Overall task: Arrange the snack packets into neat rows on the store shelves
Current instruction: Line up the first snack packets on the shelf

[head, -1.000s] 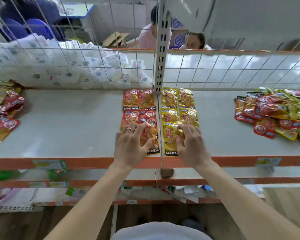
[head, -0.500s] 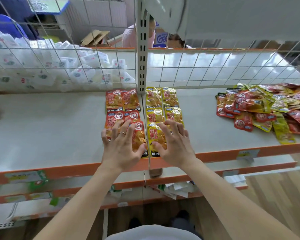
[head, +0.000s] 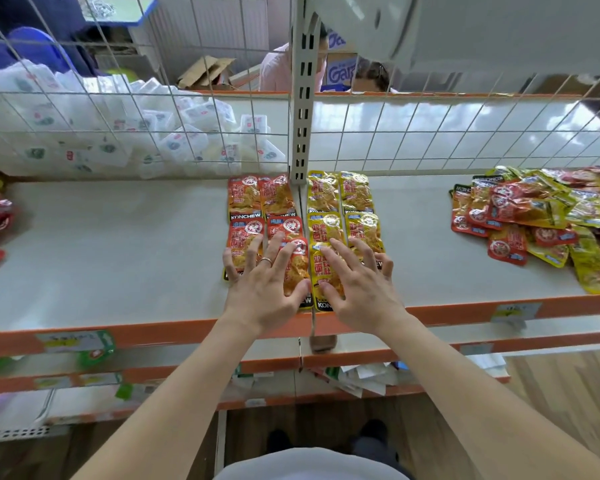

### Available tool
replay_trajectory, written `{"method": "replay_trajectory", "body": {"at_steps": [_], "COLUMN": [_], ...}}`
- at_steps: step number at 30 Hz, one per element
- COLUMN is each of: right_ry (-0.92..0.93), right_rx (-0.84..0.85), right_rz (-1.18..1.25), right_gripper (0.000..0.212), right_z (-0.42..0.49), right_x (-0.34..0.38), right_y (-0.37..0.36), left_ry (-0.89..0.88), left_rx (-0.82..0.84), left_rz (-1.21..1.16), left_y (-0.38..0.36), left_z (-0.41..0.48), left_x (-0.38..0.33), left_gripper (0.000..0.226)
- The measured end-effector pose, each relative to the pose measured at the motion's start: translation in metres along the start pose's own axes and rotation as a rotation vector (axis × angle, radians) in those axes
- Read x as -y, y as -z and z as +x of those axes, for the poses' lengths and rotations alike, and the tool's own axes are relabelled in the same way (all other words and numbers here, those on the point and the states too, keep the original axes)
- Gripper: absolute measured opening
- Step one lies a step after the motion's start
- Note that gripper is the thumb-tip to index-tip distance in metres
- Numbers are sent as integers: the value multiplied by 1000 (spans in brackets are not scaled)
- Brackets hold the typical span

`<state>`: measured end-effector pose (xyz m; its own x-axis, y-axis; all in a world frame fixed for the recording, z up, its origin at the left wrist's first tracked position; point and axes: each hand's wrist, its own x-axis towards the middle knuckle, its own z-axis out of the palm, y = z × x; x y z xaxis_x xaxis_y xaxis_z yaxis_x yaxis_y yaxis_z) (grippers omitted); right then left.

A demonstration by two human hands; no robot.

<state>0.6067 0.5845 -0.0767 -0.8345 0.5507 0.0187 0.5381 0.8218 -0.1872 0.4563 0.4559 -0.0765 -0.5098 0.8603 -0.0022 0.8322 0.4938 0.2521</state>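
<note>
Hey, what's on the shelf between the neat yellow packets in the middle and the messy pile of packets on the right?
Nothing. In the head view, only bare white shelf lies between the yellow packets and the loose pile.

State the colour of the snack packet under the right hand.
Yellow snack packet, black band at its near end, under the right hand; head view.

Orange-edged shelves (head: pixel 118 237) with wire mesh backs (head: pixel 430 133) stand on a wooden floor (head: pixel 551 393).
</note>
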Motion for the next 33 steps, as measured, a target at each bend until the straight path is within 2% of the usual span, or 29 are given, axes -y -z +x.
{"method": "replay_trajectory", "body": {"at_steps": [6, 16, 33], "right_ry": [-8, -42, -37], "right_rx": [-62, 6, -16], "right_rz": [-1, -10, -16], "right_gripper": [64, 66, 68], "right_z": [-3, -1, 0], "right_x": [-1, 1, 2], "right_y": [-2, 2, -1], "left_ry": [-6, 22, 44], "left_rx": [-125, -142, -158], "left_rz": [23, -11, -2], "left_y": [-1, -1, -8], "left_z": [-5, -3, -2], "left_x": [-1, 0, 3], "left_gripper": [63, 62, 64]}}
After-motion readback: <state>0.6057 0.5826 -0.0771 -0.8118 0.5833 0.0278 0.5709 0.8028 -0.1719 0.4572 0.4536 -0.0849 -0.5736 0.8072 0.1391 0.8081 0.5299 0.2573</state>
